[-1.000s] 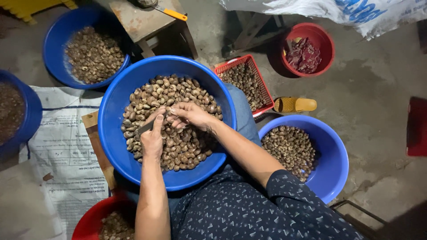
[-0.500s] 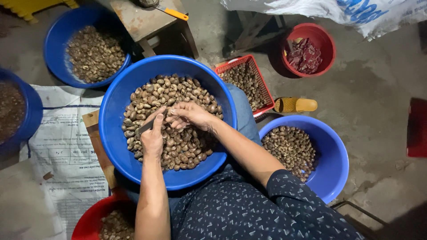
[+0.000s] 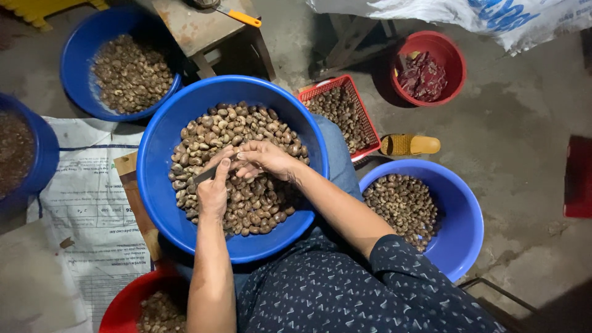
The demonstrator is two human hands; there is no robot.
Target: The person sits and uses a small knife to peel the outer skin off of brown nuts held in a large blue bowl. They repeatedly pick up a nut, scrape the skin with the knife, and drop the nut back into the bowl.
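Crowding the big blue basin (image 3: 160, 203), other tubs leave little room. Left hand (image 3: 214, 191) grips a knife (image 3: 206, 175); right hand (image 3: 265, 159) pinches a brown nut (image 3: 239, 165).

Dim, warm light falls from above, strongest on the big blue basin (image 3: 160, 154) and the nuts (image 3: 246, 132) in it, with soft glare along its rim. The concrete floor (image 3: 524, 123) darkens toward the frame's corners, deepest at lower right. Focus is fairly sharp at centre; edges bend slightly and look grainy.
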